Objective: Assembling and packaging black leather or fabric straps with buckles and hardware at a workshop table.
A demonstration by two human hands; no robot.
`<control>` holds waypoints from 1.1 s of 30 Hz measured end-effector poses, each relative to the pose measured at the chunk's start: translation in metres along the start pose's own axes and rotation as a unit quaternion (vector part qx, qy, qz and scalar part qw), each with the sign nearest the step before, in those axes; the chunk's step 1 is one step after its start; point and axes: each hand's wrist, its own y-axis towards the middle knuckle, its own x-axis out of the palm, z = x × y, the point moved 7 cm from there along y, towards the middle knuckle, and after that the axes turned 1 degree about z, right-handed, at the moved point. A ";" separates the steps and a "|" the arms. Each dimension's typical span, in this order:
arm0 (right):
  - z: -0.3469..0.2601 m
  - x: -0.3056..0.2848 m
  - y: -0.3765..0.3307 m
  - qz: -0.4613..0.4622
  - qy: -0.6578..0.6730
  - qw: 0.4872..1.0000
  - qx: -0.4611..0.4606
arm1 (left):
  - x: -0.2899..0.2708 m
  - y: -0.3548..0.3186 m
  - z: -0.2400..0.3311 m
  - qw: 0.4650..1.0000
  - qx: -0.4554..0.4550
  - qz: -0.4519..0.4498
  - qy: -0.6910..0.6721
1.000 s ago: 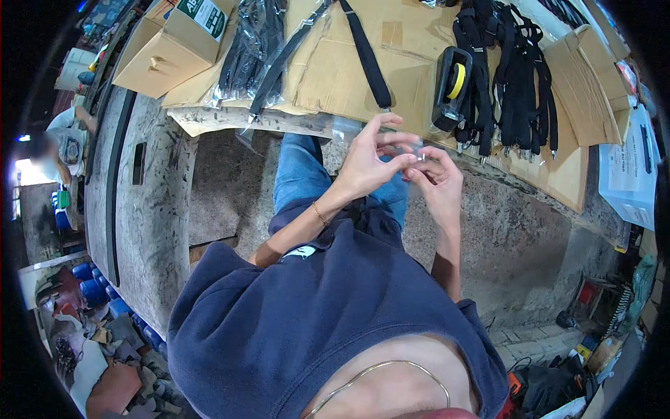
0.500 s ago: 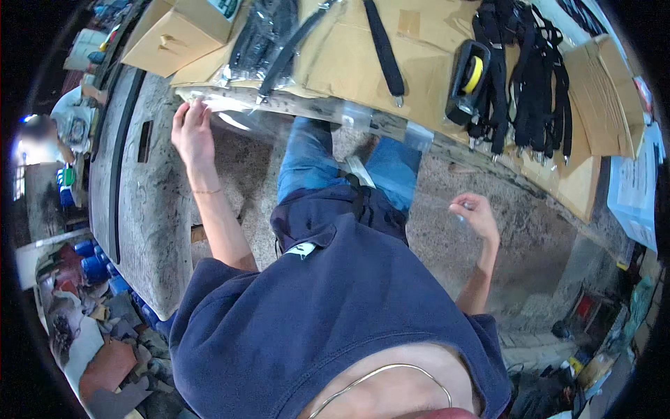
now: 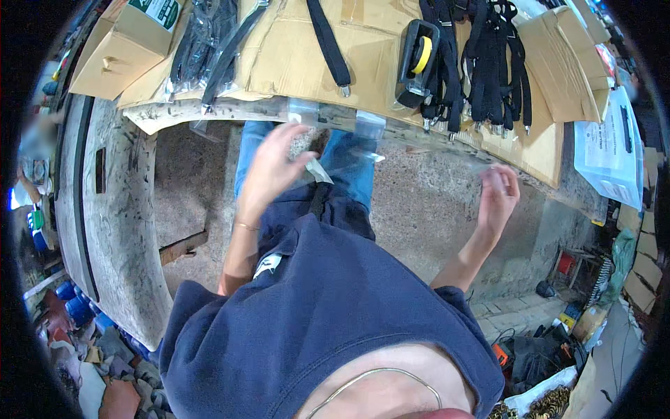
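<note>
While the left hand (image 3: 272,167) is raised over the lap (image 3: 342,159), the right hand (image 3: 497,192) is held well out to the side

Because both hands are blurred, only their broad pose is clear. The left forearm slants up past a thin bracelet (image 3: 244,226), the hand tipped toward the table (image 3: 166,117), its fingers loosely bent and parted from the thumb. The right forearm angles outward over the floor (image 3: 433,209), wrist raised, fingers curled in toward the thumb; whether they pinch anything, I cannot tell.

Two clear plastic pieces hang at the table's front edge. The nearer one (image 3: 303,110) is just beyond the left fingertips, contact unclear; the other (image 3: 370,126) is between the two hands, well apart from the right fingers. A pale strip (image 3: 320,172) lies on the lap, just beside the left thumb.

Farther up, a black strap (image 3: 326,45) with a metal clip (image 3: 345,91) lies on cardboard (image 3: 293,63), beyond both hands. A black tape dispenser (image 3: 412,87) sits to its right, near bunched black straps (image 3: 494,77).
</note>
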 end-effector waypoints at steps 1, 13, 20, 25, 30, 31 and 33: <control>-0.020 0.019 -0.004 -0.004 -0.001 1.000 -0.002 | 0.003 0.013 0.037 0.996 0.037 -0.010 -0.077; -0.021 0.159 -0.040 -0.249 -0.131 0.953 0.112 | 0.024 0.046 0.143 0.942 0.189 -0.058 -0.272; -0.001 0.156 -0.040 -0.247 -0.214 0.937 0.126 | 0.014 0.040 0.134 0.942 0.201 -0.034 -0.265; 0.003 0.161 -0.041 -0.258 -0.266 0.925 0.088 | 0.021 0.032 0.105 0.957 0.125 0.011 -0.260; 0.011 0.171 -0.053 -0.290 -0.325 0.892 0.122 | 0.033 0.025 0.085 0.959 0.115 -0.010 -0.261; 0.014 0.172 -0.054 -0.291 -0.325 0.891 0.123 | 0.034 0.024 0.085 0.959 0.110 -0.018 -0.260; 0.015 0.179 -0.056 -0.311 -0.316 0.892 0.088 | 0.025 0.021 0.093 0.959 0.133 0.002 -0.252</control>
